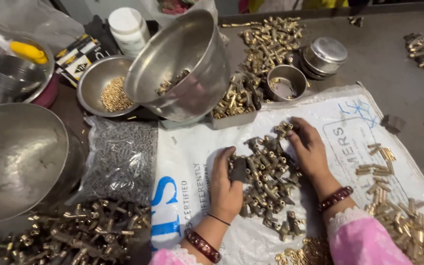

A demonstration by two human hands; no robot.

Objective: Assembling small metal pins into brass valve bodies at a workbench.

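The worktop [388, 73] is seen to carry a white printed sack [192, 162] spread flat across its middle. At the left edge a large steel bowl [15, 157] is noted, lying tilted on its side. A second steel bowl [182, 59] is propped at a tilt behind the sack, with a few brass pieces inside. A clear bag of small dark grey parts [121, 159] is laid just left of the sack, and a small steel dish of fine golden bits [106, 88] is set behind it.

A pile of dull brass fittings [268, 176] is heaped on the sack, between the two hands. The left hand [226, 184] is rested palm-down on the pile's left edge; its fingers [224, 159] are curled loosely, and a dark fitting is pressed under the thumb — a full grip cannot be confirmed. The right hand [310, 149] is laid on the pile's upper right side, fingers [295, 132] spread open and bent over the fittings, nothing clasped. Dark red bangles are worn on both wrists, with pink sleeves below.

Brighter brass pieces [408, 225] are scattered at the right of the sack — well apart from the central pile. A small round tin [285, 81] and a lidded tin [326, 54] are stood at the rear, beside a white bottle [128, 29].
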